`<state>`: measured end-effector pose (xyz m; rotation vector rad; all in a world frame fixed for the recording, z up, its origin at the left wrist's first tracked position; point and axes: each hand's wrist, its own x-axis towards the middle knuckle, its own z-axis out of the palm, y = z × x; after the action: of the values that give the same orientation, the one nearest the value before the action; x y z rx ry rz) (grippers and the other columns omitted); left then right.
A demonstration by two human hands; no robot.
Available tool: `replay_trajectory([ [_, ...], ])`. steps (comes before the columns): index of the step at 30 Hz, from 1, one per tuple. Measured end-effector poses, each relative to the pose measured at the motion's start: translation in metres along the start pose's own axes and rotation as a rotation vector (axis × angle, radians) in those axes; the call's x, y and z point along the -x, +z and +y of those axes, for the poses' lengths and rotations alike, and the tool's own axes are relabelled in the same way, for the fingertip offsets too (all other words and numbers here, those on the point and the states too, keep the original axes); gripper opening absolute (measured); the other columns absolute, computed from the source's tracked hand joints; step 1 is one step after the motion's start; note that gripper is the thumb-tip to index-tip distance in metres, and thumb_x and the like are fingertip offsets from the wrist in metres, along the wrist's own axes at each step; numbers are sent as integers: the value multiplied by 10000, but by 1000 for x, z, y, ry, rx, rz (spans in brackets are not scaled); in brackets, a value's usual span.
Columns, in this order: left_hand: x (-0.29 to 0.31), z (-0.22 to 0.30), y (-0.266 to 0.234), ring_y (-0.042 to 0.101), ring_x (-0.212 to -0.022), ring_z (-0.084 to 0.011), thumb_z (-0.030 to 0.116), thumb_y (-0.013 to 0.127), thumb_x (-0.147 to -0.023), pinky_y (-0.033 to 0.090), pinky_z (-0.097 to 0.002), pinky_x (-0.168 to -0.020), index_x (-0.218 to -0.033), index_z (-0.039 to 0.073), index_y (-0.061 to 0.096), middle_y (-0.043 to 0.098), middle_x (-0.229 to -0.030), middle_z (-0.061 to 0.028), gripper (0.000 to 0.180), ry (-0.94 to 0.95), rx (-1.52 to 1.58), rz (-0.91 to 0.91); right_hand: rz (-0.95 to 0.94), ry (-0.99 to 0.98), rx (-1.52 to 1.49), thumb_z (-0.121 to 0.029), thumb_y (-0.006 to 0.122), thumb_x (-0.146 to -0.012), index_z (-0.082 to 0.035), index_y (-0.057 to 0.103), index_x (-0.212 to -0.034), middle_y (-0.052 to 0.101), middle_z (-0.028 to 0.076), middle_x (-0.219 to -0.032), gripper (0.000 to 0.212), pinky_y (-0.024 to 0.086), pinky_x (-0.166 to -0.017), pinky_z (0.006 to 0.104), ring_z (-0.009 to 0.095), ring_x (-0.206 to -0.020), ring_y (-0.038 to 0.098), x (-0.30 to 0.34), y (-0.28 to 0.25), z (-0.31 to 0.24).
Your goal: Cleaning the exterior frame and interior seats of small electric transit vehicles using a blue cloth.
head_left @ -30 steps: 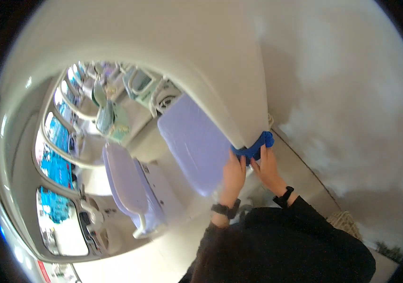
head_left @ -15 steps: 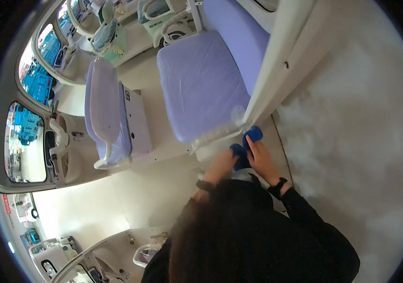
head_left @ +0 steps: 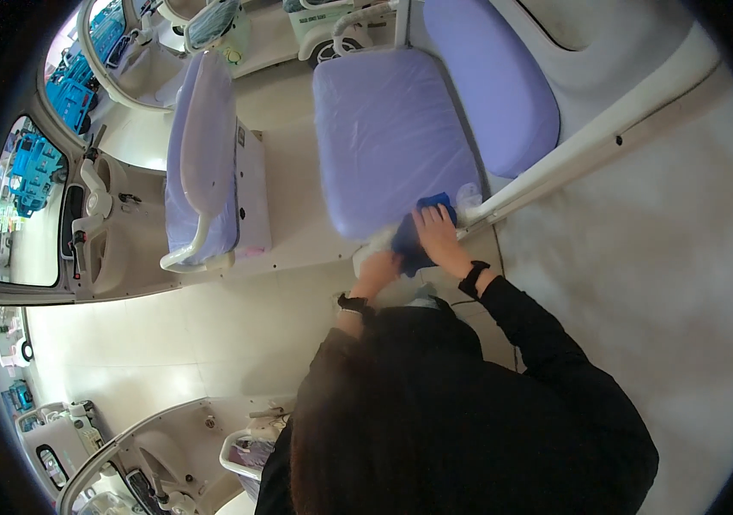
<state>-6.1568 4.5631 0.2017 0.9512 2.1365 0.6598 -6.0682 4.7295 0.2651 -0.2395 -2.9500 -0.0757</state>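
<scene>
A blue cloth (head_left: 413,247) is bunched between my two hands at the near corner of a lavender seat cushion (head_left: 392,142). My right hand (head_left: 442,240) lies over the cloth's upper right part, with its fingers pressed onto it. At the cloth's lower left edge, my left hand (head_left: 378,271) grips it, its fingers slightly blurred and partly hidden. Thin clear plastic covers the cushion, and a loose fold of it (head_left: 468,196) bunches beside the cloth. Both hands are close to the seat's pale base.
A lavender backrest (head_left: 504,94) rises behind the cushion. To the left stands a front seat (head_left: 203,154) with a white armrest, facing a handlebar (head_left: 96,206). A pale body panel (head_left: 590,154) borders the right. Another small vehicle with a basket (head_left: 246,451) stands at lower left.
My view has shifted, and more of the backrest shows. Both hands have moved up onto the cushion's corner with the cloth. The cloth has changed from two lobes to one bunched piece.
</scene>
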Motion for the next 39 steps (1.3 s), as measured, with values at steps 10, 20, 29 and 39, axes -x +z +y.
replay_trajectory([
  [10,0,-54,-15,684,-671,-246,312,510,-941,514,-381,-680,-1017,63,680,701,-754,-111,312,-85,410,-60,-216,-147,-261,-285,769,-722,40,521,-1187,598,181,-991,619,440,-854,429,353,-966,567,-31,21,-11],
  [20,5,-57,8,686,-677,-210,363,488,-939,521,-348,-677,-930,80,697,703,-746,-80,353,-330,442,139,-336,-330,-236,-442,699,-751,-1,581,-1008,642,180,-837,524,472,-717,451,351,-813,622,-61,48,-27],
  [29,11,-35,42,693,-640,-178,310,396,-1009,538,-333,-618,-983,46,645,703,-691,-42,364,-471,409,290,-481,-415,-234,-455,664,-750,-13,689,-789,677,168,-776,445,511,-648,441,356,-719,656,-75,59,-39],
  [39,9,-58,71,671,-837,-347,296,531,-914,513,-463,-672,-903,42,686,692,-819,-163,297,-605,332,299,-458,-605,-70,-365,684,-737,-65,717,-751,690,133,-769,302,507,-597,437,314,-719,672,-79,82,-64],
])
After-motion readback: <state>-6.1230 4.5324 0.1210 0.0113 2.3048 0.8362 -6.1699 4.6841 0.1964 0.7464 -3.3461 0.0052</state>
